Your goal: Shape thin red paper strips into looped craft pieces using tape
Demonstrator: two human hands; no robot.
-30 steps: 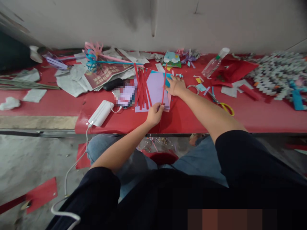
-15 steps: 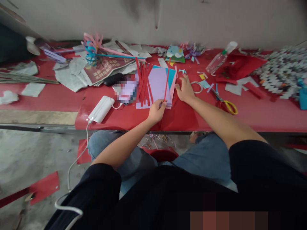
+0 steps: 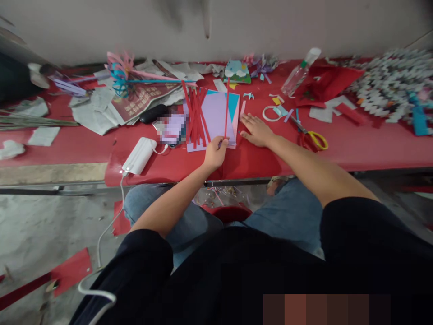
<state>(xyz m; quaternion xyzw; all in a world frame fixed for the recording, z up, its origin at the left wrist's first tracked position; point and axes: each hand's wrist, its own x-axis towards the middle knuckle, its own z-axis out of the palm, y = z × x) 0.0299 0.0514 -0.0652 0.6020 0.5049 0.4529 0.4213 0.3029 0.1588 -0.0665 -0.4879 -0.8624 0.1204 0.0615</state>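
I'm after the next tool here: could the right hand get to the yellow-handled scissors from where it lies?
Probably yes. The right hand lies flat on the red table, and the scissors lie just to its right with only small paper scraps between.

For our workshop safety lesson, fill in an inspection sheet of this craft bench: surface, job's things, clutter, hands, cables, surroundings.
Surface: red table, largely covered.
Job's things: red paper strip; lilac paper sheets; pile of red strips.
Clutter: scissors, tape ring, bottle, newspaper, scraps.
Hands: left hand pinches the strip's lower end; right hand flat on the table.
Cables: white cable hangs from power bank.
Surroundings: grey wall, concrete floor.
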